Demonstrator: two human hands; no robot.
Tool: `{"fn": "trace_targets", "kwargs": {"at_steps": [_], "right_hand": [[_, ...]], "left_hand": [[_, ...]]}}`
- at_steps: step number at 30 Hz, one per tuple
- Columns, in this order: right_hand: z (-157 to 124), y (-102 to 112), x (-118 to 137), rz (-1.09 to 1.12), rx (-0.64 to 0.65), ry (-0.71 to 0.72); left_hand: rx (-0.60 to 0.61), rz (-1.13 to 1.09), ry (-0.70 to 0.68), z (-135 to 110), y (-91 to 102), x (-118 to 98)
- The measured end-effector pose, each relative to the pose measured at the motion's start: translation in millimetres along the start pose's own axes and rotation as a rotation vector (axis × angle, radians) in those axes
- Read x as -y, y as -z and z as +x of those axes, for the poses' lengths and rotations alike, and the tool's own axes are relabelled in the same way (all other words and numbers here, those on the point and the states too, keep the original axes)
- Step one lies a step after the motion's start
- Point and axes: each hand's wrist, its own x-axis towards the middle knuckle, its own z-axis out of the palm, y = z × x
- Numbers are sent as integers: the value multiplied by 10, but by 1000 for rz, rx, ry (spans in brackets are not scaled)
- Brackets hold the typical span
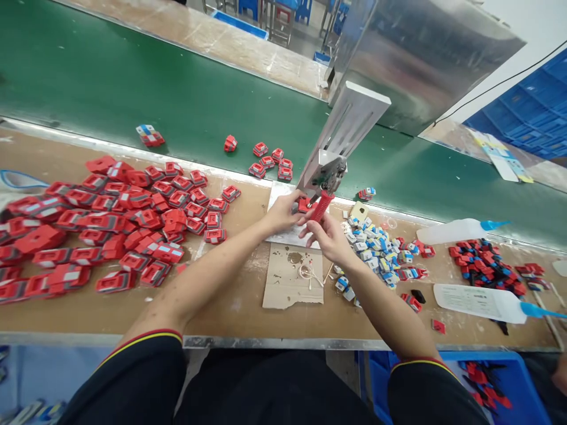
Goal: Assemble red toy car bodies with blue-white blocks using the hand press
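Note:
My left hand (282, 213) is closed on a small red part (303, 205) held under the head of a metal press tool (328, 171). My right hand (325, 235) is wrapped round the tool's red handle (321, 206). Both hands meet just in front of a white sheet on the brown bench (239, 307). A large heap of red parts (110, 224) lies to the left of my left arm. A pile of small white-and-blue pieces (374, 248) lies right of my right hand.
A green conveyor belt (133, 88) runs behind the bench with several red parts (271, 160) on it. A cardboard scrap (292, 277), two white glue bottles (482, 302), a red-and-blue pile (481, 265) and a blue bin (496, 383) are nearby. A steel housing (420, 53) stands behind.

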Motion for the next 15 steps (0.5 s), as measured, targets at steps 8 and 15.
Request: {"fn": "trace_targets", "kwargs": {"at_steps": [8, 15], "right_hand": [[-167, 583, 82, -179, -233, 159], [929, 1204, -211, -264, -388, -180]], "left_hand": [[152, 156, -118, 169, 416, 45], [119, 704, 114, 925, 1153, 354]]}}
